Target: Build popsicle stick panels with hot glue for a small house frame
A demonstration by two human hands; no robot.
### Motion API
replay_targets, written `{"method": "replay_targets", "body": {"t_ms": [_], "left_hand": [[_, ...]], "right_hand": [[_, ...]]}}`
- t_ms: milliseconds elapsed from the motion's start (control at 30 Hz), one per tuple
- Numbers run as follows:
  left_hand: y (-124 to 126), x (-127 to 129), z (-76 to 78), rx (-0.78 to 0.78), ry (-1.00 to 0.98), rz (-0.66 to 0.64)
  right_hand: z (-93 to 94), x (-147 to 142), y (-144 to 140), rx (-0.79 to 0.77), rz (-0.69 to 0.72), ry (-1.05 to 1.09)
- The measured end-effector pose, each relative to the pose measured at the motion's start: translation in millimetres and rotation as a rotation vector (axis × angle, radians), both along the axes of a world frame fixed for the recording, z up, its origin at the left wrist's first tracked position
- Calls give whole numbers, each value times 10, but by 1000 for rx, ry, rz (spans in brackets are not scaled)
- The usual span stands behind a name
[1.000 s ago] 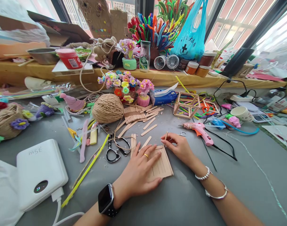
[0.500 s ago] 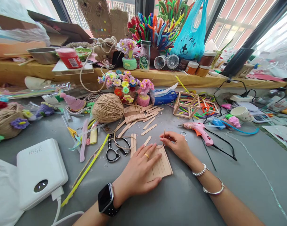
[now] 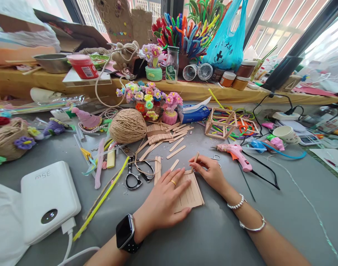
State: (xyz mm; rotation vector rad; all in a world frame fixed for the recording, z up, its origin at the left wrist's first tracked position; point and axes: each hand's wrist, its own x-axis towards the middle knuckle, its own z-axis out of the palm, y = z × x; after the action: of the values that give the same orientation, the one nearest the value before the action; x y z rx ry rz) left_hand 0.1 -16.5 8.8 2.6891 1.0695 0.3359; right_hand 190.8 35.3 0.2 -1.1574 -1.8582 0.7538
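My left hand [image 3: 165, 194] lies flat with fingers spread over a panel of popsicle sticks [image 3: 191, 195] joined side by side, covering its left part. At the panel's upper right corner, my right hand [image 3: 209, 170] pinches a popsicle stick [image 3: 196, 157] between thumb and fingers. The stick stands up at a tilt, its lower end close to the panel's top edge; I cannot tell whether they touch. Just beyond the hands lie loose popsicle sticks [image 3: 176, 152]. Two sticks [image 3: 157, 170] lie side by side left of the panel.
Black-handled scissors [image 3: 133, 181] and a twine ball [image 3: 128, 125] lie to the left. A pink glue gun [image 3: 235, 153] with a black cord rests at right, near a stick frame [image 3: 221, 122]. A white power bank [image 3: 50, 202] occupies the left front. Crafts line the sill [image 3: 83, 87].
The stick in my right hand has turned, so more of its broad side shows. My left hand stays on the panel. The view has shifted slightly.
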Motion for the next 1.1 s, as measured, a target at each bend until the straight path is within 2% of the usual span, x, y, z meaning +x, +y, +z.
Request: {"method": "replay_targets", "body": {"t_ms": [467, 800, 933, 1100], "left_hand": [[2, 9, 6, 15, -7, -2], [-93, 17, 137, 33, -26, 11], [-147, 61, 122, 55, -8, 12], [-150, 71, 73, 72, 11, 3]], "right_hand": [[13, 9, -20, 19, -3, -16], [41, -29, -81, 87, -102, -72], [39, -28, -102, 68, -203, -60], [37, -56, -128, 80, -167, -131]]}}
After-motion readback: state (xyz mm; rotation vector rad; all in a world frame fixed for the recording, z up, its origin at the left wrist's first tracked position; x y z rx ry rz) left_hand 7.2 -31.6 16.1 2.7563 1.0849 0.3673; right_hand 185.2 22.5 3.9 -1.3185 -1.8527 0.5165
